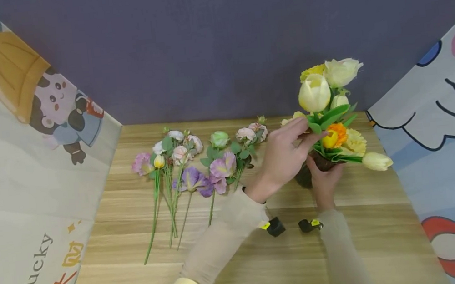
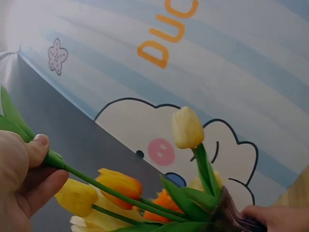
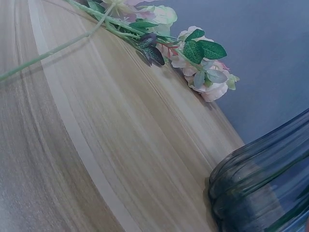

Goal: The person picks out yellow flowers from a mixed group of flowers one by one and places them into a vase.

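Observation:
My left hand (image 1: 280, 159) pinches the green stem of a tulip (image 1: 314, 93), just at its leaves. In the left wrist view my left hand (image 2: 24, 179) has thumb and fingers on that stem, which slants down into the bunch; its bloom is outside that view. My right hand (image 1: 326, 180) grips a dark ribbed glass vase (image 1: 304, 176) near its mouth. The vase's lower part (image 3: 256, 193) appears tilted in the right wrist view. Yellow, orange and white flowers stand in it, among them a yellow tulip (image 2: 76, 197) and a white tulip (image 2: 188, 128).
Loose flowers lie on the wooden table (image 1: 122, 243) to the left: pale pink roses (image 1: 180, 154), a purple iris-like bloom (image 1: 191, 178), a green rose (image 1: 219, 139) and a small yellow tulip (image 1: 159, 161). A dark wall (image 1: 185, 50) closes the back; printed cloths hang at both sides.

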A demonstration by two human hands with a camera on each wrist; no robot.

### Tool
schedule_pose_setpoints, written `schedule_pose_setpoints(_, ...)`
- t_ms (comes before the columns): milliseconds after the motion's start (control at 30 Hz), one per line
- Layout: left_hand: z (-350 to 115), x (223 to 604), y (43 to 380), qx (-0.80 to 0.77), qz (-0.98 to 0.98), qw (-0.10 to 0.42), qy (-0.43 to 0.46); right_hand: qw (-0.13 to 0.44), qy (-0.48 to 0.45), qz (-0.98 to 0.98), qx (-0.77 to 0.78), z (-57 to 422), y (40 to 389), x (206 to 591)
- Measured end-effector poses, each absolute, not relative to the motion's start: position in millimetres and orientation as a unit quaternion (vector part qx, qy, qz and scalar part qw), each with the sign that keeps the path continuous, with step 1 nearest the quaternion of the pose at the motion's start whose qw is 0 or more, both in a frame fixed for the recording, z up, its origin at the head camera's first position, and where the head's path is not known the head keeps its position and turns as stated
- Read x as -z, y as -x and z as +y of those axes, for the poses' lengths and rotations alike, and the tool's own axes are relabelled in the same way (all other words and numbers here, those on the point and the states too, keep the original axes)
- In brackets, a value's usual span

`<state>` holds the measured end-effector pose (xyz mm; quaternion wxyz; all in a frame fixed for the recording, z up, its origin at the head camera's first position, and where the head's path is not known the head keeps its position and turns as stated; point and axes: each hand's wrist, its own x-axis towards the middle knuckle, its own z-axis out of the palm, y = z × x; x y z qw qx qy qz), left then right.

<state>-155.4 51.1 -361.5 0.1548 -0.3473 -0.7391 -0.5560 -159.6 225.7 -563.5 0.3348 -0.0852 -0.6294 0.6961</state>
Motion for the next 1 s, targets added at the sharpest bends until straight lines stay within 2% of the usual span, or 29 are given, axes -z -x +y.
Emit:
schedule_pose_setpoints(167,54.6,369.2,156.6,0.589,-0.73,0.128,0.322,0.329,0.078,-0.624,-0.705,225.0,158.4,563.4)
schedule_pose_setpoints(433,54.7,380.1,153.4,0.603,-0.718,0.133,0.321,0.326,0.081,-0.617,-0.712,225.7,158.4,564.3)
schedule_pose_setpoints(567,52.1,385.6,151.0,0.616,-0.702,0.162,0.317,0.33,0.087,-0.632,-0.696,225.2,157.8,564.1)
schedule_pose_setpoints(800,38.5,373.1,149.2,0.624,-0.67,0.26,0.306,0.339,0.099,-0.645,-0.678,223.7,157.3,564.9)
schedule_pose_setpoints(1000,29.3,364.9,146.7,0.647,-0.641,0.278,0.306,0.341,0.112,-0.641,-0.679,222.4,157.8,562.1)
